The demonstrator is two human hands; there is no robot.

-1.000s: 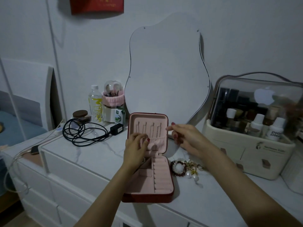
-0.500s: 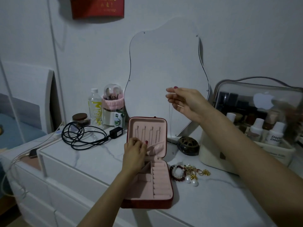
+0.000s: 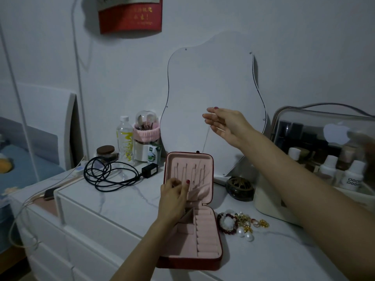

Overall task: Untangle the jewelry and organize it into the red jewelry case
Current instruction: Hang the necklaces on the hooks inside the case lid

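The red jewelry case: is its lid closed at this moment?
No, the red jewelry case lies open on the dresser top, with its pink lid upright and the ring rolls showing.

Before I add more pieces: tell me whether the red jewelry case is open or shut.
Open. The red jewelry case lies with its pink-lined lid upright, hooks showing and ring rolls exposed.

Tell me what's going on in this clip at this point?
A person is sorting jewelry at a white dresser. The right hand is raised, pinching a thin chain that hangs down toward the open red jewelry case. The left hand is at the pocket in the case's upright lid. A pile of beads, pearls and gold pieces lies on the dresser top right of the case, not yet put away.
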